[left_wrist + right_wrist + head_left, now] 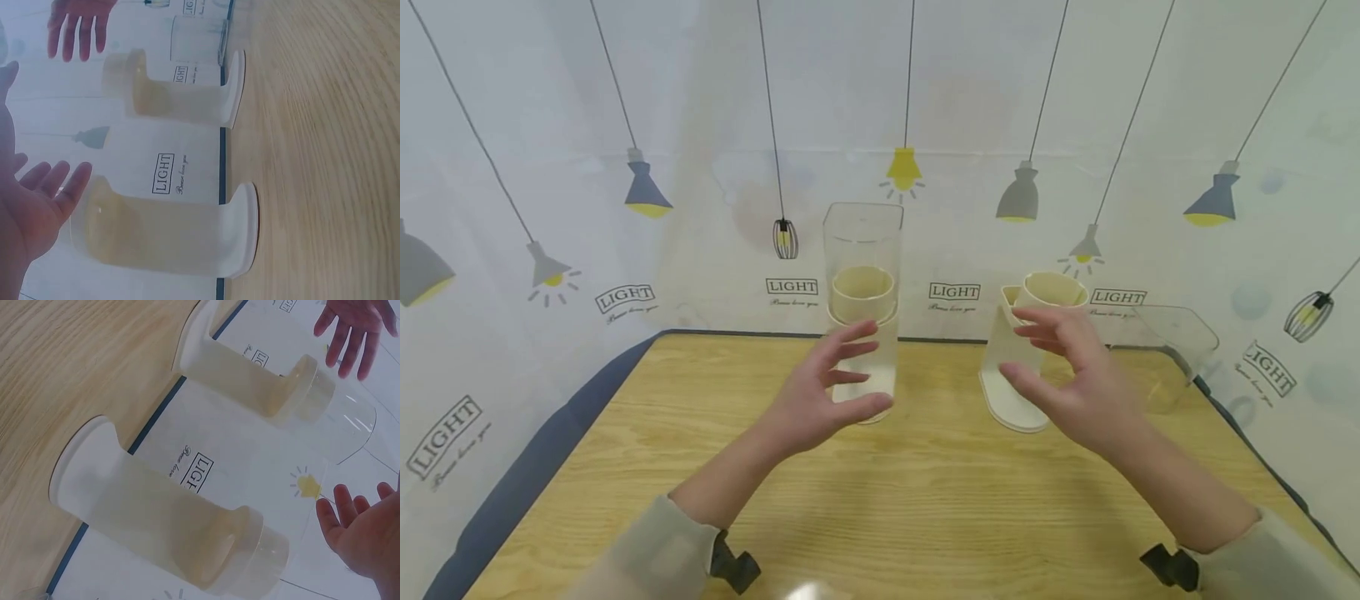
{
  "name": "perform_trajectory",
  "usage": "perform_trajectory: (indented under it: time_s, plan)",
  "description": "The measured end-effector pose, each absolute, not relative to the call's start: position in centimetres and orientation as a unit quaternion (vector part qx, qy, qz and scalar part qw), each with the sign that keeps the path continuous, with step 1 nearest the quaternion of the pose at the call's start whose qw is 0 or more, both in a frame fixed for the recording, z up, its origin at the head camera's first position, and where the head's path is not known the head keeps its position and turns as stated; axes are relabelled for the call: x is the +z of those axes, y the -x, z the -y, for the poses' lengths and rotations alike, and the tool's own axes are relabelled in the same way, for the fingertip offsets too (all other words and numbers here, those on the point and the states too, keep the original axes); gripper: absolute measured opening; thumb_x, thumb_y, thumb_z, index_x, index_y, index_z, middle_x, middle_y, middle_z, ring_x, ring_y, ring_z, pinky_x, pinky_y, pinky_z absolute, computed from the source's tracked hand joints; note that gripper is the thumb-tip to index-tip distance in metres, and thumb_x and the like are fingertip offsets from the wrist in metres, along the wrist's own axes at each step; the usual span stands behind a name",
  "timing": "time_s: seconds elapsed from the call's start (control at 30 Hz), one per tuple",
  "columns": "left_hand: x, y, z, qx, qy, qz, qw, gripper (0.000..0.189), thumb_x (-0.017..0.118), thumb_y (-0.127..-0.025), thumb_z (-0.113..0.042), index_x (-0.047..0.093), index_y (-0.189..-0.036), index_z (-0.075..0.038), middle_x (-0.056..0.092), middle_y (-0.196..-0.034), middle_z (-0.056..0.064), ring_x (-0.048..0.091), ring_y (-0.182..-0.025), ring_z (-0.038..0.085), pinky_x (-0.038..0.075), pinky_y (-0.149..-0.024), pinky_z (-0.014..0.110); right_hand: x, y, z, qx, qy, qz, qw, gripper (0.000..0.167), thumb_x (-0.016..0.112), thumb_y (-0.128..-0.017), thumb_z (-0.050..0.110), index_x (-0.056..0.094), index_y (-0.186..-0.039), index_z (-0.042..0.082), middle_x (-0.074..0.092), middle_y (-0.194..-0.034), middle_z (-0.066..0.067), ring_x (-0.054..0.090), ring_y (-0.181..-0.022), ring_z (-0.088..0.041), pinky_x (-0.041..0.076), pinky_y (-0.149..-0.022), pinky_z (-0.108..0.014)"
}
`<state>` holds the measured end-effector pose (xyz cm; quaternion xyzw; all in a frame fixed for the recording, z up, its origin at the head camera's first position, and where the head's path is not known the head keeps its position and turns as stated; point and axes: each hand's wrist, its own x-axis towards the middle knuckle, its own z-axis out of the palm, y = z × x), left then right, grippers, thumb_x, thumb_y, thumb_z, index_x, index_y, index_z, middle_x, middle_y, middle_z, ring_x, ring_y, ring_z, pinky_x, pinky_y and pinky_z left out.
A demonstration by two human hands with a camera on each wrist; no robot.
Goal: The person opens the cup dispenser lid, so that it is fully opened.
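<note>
Over the wood-grain tabletop point(925, 500), the person's left hand point(816, 404) and right hand point(1082, 383) hover empty, fingers loosely spread. Just beyond the left hand rises a cream dispenser stand point(886, 358), topped by an upright clear canister point(863, 233); beyond the right, a matching cream stand point(1004, 346). A clear container point(1172, 375) sits right of that, before a lamp-printed backdrop point(955, 208).

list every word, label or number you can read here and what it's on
"LIGHT": boxed print repeated across the backdrop
"love you": small script beneath it; the word before is too blurred to read
No readable text on the cream stands or clear containers
</note>
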<state>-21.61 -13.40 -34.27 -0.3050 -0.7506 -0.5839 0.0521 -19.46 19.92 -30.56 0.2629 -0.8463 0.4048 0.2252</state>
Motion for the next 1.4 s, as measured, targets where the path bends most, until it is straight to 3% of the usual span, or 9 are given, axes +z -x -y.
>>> perform_trajectory:
  time_s: [0.2, 0.33, 0.5, 0.7, 0.9, 1.1, 1.27, 1.4]
  plan:
    - [-34.1, 22.1, 16.0, -0.576, 0.277, 0.766, 0.069, 0.084, 0.086, -0.089, -0.011, 0.042, -0.160, -0.011, 0.047, -0.163, 0.012, 0.054, -0.147, 0.035, 0.059, -0.105, 0.049, -31.0, 20.1, -17.8, 0.402, -0.272, 0.850, 0.207, 0.061, 0.081, -0.093, 0.009, 0.058, -0.149, 0.021, 0.055, -0.146, -0.003, 0.061, -0.126, -0.008, 0.047, -0.110, -0.014]
    - [-33.9, 23.0, 17.6, -0.573, 0.255, 0.775, 0.074, 0.084, 0.085, -0.090, -0.012, 0.040, -0.162, -0.016, 0.046, -0.165, 0.008, 0.053, -0.147, 0.036, 0.058, -0.106, 0.053, -30.9, 20.8, -16.4, 0.403, -0.276, 0.848, 0.207, 0.060, 0.083, -0.092, 0.011, 0.059, -0.147, 0.019, 0.058, -0.144, -0.006, 0.065, -0.127, -0.020, 0.053, -0.112, -0.029]
    - [-33.5, 24.8, 19.3, -0.563, 0.226, 0.791, 0.081, 0.082, 0.084, -0.093, -0.016, 0.039, -0.162, -0.019, 0.046, -0.165, 0.006, 0.053, -0.148, 0.033, 0.055, -0.109, 0.056, -29.8, 21.8, -14.7, 0.408, -0.274, 0.847, 0.201, 0.060, 0.083, -0.093, 0.017, 0.059, -0.147, 0.017, 0.057, -0.143, -0.008, 0.065, -0.128, -0.024, 0.054, -0.112, -0.046]
    - [-33.6, 27.5, 20.8, -0.557, 0.197, 0.803, 0.081, 0.080, 0.082, -0.096, -0.025, 0.038, -0.163, -0.022, 0.046, -0.164, 0.004, 0.051, -0.150, 0.029, 0.055, -0.111, 0.051, -28.0, 23.7, -12.8, 0.437, -0.260, 0.841, 0.184, 0.060, 0.080, -0.096, 0.026, 0.056, -0.150, 0.016, 0.051, -0.149, -0.011, 0.063, -0.131, -0.024, 0.052, -0.116, -0.046]
    - [-33.2, 30.1, 21.0, -0.557, 0.182, 0.807, 0.063, 0.090, 0.086, -0.092, -0.028, 0.034, -0.166, -0.025, 0.043, -0.165, 0.006, 0.048, -0.151, 0.028, 0.054, -0.113, 0.053, -26.2, 25.9, -10.6, 0.458, -0.258, 0.827, 0.197, 0.062, 0.079, -0.096, 0.030, 0.055, -0.152, 0.017, 0.048, -0.152, -0.012, 0.061, -0.133, -0.027, 0.050, -0.116, -0.047]
    - [-33.1, 32.7, 20.9, -0.545, 0.195, 0.814, 0.041, 0.101, 0.087, -0.090, -0.031, 0.025, -0.169, -0.030, 0.032, -0.173, 0.009, 0.039, -0.158, 0.028, 0.045, -0.121, 0.057, -25.1, 27.8, -8.2, 0.439, -0.271, 0.834, 0.195, 0.068, 0.078, -0.095, 0.038, 0.052, -0.155, 0.019, 0.041, -0.160, -0.011, 0.049, -0.145, -0.028, 0.041, -0.123, -0.052]
    - [-33.2, 34.2, 20.3, -0.558, 0.211, 0.802, 0.031, 0.107, 0.087, -0.090, -0.027, 0.017, -0.171, -0.028, 0.025, -0.176, 0.011, 0.031, -0.162, 0.029, 0.038, -0.125, 0.061, -25.1, 29.3, -6.6, 0.399, -0.283, 0.849, 0.199, 0.075, 0.078, -0.095, 0.043, 0.046, -0.160, 0.029, 0.031, -0.172, -0.004, 0.026, -0.160, -0.028, 0.030, -0.127, -0.064]
    - [-33.3, 35.0, 19.5, -0.560, 0.223, 0.797, 0.026, 0.110, 0.087, -0.089, -0.026, 0.015, -0.171, -0.030, 0.025, -0.177, 0.007, 0.028, -0.164, 0.029, 0.034, -0.127, 0.061, -25.4, 30.0, -5.4, 0.374, -0.296, 0.856, 0.201, 0.074, 0.077, -0.096, 0.044, 0.044, -0.161, 0.034, 0.026, -0.176, 0.000, 0.018, -0.163, -0.030, 0.024, -0.129, -0.065]
